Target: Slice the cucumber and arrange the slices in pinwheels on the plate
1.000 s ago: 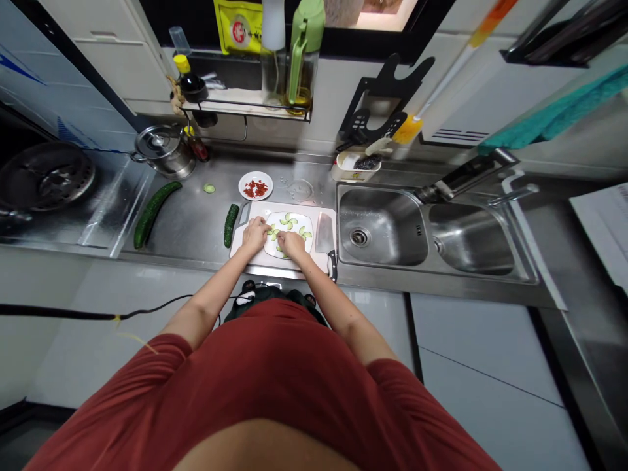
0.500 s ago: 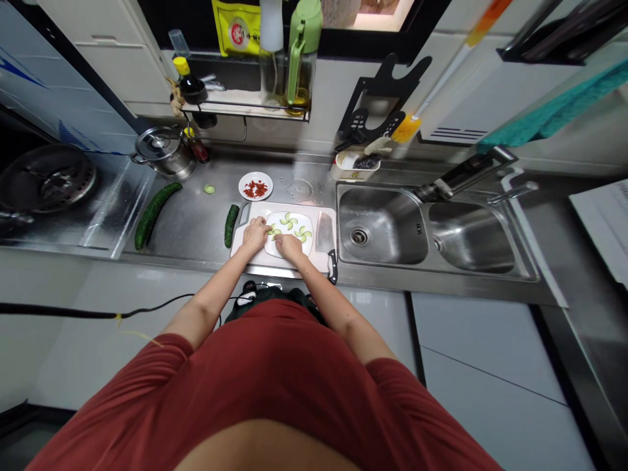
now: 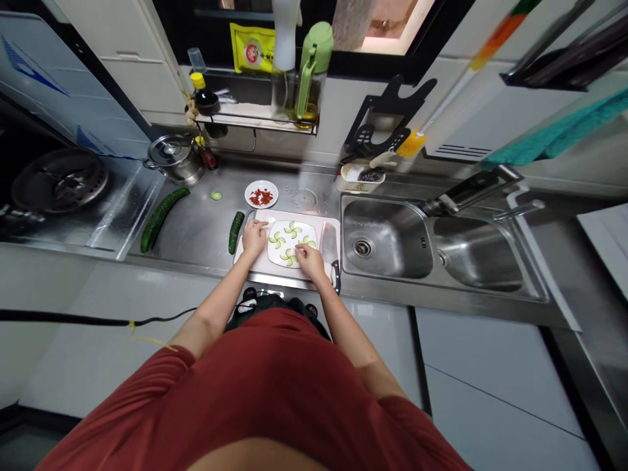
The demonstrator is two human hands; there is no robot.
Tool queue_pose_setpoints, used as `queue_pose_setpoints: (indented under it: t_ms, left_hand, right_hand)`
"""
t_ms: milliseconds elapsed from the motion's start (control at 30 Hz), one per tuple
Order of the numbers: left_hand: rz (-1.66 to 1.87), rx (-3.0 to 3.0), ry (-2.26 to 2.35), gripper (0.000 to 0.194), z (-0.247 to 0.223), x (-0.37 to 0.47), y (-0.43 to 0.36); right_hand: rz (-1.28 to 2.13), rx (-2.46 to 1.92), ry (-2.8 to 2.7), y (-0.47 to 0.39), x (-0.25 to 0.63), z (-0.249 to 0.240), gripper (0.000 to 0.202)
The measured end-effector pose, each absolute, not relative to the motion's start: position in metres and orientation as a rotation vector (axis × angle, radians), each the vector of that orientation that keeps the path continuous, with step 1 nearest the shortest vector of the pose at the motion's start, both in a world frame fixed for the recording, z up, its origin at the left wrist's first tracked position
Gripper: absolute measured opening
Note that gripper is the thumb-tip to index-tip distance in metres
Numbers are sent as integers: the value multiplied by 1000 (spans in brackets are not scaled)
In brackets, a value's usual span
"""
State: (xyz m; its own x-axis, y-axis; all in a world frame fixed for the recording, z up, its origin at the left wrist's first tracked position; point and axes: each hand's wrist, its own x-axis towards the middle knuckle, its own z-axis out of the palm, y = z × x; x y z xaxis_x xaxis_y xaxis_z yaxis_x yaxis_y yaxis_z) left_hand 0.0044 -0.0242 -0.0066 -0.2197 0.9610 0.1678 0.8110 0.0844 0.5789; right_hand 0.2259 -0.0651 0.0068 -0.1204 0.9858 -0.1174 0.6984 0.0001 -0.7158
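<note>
On a white cutting board point(image 3: 266, 214) lies a white squarish plate point(image 3: 277, 255). Thin green-edged cucumber slices point(image 3: 293, 229) form several pinwheel shapes on it. My right hand point(image 3: 311, 261) reaches over the plate's right side, thumb and finger pinched on a cucumber slice between the near and right pinwheels; the fingers partly cover it. At the plate's left edge, my left hand point(image 3: 254, 239) rests on the board with its index finger stretched out, holding nothing visible. A cleaver point(image 3: 330, 239) with a black handle lies on the board's right side.
A short cucumber piece point(image 3: 236, 232) lies left of the board, a long cucumber point(image 3: 161, 219) farther left, near a cucumber end point(image 3: 216, 195). Behind the board stands a plate of chopped red pieces point(image 3: 261, 195). A double sink point(image 3: 387, 235) is at right, a steel pot point(image 3: 175, 160) at back left.
My right hand has moved right across the plate, away from the left pinwheel. My left hand has drawn back slightly to the plate's edge. The camera view has shifted a little.
</note>
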Motion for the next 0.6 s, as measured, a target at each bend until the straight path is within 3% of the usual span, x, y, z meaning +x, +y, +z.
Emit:
queue_pose_setpoints:
  t_ms: [267, 600]
  left_hand:
    - [987, 1514, 2252, 36, -5, -5, 22]
    - [521, 1589, 2309, 31, 8, -27, 80]
  right_hand:
    - [880, -1746, -1633, -85, 259, -2, 39]
    - [882, -1749, -1586, -84, 264, 0, 42]
